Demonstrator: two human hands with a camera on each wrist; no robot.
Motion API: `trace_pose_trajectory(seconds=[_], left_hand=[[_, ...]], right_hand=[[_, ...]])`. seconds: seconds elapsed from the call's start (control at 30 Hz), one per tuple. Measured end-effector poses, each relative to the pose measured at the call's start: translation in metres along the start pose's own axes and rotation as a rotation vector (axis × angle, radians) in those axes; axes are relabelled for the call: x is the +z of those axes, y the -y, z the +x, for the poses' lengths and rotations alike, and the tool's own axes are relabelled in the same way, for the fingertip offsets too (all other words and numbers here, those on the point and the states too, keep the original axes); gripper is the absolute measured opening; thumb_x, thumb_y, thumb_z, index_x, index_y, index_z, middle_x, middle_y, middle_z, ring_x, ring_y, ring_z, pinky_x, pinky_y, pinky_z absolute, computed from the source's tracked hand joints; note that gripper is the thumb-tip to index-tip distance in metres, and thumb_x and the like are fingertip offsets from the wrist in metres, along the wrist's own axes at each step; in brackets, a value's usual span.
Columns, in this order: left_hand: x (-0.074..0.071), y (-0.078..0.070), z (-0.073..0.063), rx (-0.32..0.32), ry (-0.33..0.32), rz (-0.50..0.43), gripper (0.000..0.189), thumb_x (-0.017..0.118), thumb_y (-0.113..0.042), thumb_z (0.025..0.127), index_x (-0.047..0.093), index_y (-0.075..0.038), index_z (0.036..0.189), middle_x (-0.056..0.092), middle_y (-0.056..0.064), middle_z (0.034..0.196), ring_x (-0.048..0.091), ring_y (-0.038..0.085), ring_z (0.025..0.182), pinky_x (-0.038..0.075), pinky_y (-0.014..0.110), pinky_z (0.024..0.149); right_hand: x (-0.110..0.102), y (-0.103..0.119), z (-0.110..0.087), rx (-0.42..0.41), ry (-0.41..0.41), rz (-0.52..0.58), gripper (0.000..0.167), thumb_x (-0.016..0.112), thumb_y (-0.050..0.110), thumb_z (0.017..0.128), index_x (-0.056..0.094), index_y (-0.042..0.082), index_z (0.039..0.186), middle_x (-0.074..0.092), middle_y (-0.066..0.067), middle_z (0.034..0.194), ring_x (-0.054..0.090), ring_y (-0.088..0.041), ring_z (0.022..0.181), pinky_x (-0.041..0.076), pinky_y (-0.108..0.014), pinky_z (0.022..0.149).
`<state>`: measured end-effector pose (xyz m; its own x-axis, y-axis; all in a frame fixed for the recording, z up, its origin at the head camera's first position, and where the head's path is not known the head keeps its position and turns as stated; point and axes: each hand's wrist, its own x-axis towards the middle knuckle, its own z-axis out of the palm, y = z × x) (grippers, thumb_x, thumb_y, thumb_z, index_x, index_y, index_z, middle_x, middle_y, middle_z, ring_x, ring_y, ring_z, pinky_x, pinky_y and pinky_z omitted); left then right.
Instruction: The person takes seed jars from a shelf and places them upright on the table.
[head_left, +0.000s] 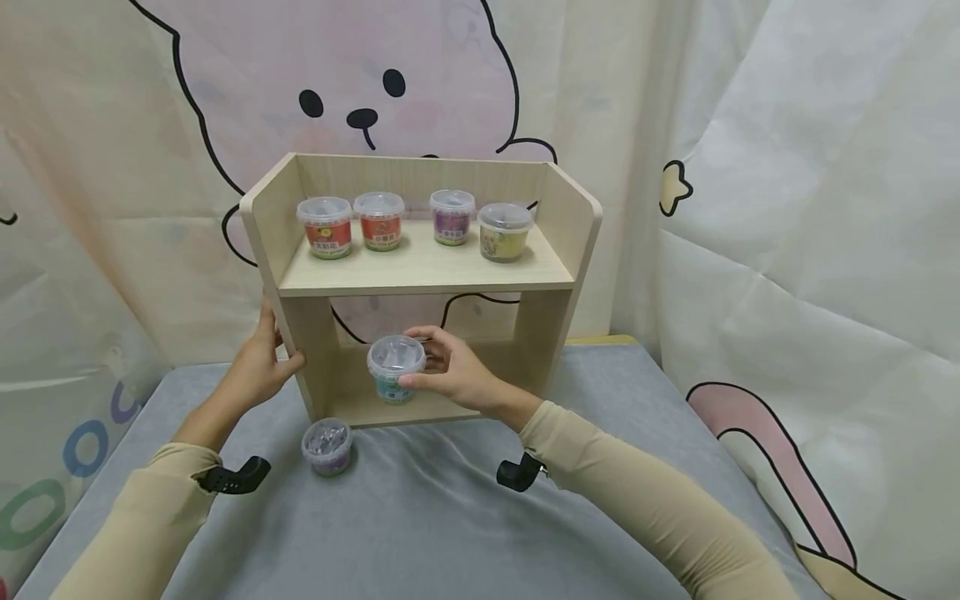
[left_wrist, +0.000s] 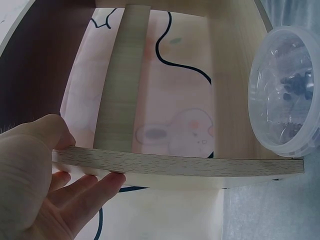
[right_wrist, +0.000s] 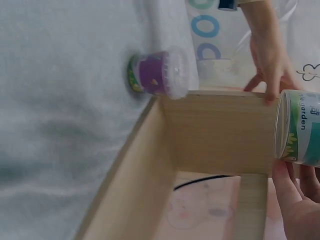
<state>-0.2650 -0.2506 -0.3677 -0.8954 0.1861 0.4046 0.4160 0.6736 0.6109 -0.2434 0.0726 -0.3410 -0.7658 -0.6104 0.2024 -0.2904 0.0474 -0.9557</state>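
Note:
My left hand (head_left: 258, 371) grips the left side panel of a pale wooden two-tier shelf (head_left: 420, 279); in the left wrist view its thumb lies on one face and the fingers (left_wrist: 95, 197) on the other. My right hand (head_left: 459, 375) holds a clear-lidded plastic tub (head_left: 393, 387) with a teal label, upright in front of the lower compartment. "Garden" shows on that tub's label (right_wrist: 304, 127) in the right wrist view. A purple-labelled tub (head_left: 327, 450) stands on the cloth by the shelf's front left corner.
On the upper tier stand two red-labelled tubs (head_left: 328, 237) (head_left: 381, 229), a purple one (head_left: 452, 223) and a yellow one (head_left: 504, 242). Grey-blue cloth (head_left: 420, 525) covers the table. Printed curtains (head_left: 750, 250) hang behind and at both sides.

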Motion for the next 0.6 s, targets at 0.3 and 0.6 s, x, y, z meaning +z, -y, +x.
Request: trace_pose_trajectory(seconds=[0.3, 0.6], left_hand=[[0.002, -0.002, -0.002, 0.009, -0.016, 0.017, 0.112, 0.060, 0.006, 0.087, -0.019, -0.024, 0.160, 0.036, 0.044, 0.149, 0.048, 0.065, 0.125, 0.047, 0.073, 0.095], [-0.001, 0.000, 0.001, 0.011, -0.017, 0.010, 0.113, 0.060, 0.007, 0.087, -0.018, -0.027, 0.160, 0.031, 0.042, 0.153, 0.047, 0.066, 0.126, 0.047, 0.073, 0.094]], right_hand=[[0.016, -0.034, -0.002, 0.068, 0.011, -0.026, 0.063, 0.069, 0.001, 0.092, 0.045, 0.005, 0.150, 0.058, -0.022, 0.137, 0.065, -0.023, 0.119, 0.055, -0.030, 0.102], [0.024, -0.064, 0.000, 0.090, 0.023, 0.005, 0.063, 0.071, 0.006, 0.092, 0.045, 0.004, 0.149, 0.056, -0.021, 0.140, 0.062, -0.027, 0.125, 0.053, -0.033, 0.106]])
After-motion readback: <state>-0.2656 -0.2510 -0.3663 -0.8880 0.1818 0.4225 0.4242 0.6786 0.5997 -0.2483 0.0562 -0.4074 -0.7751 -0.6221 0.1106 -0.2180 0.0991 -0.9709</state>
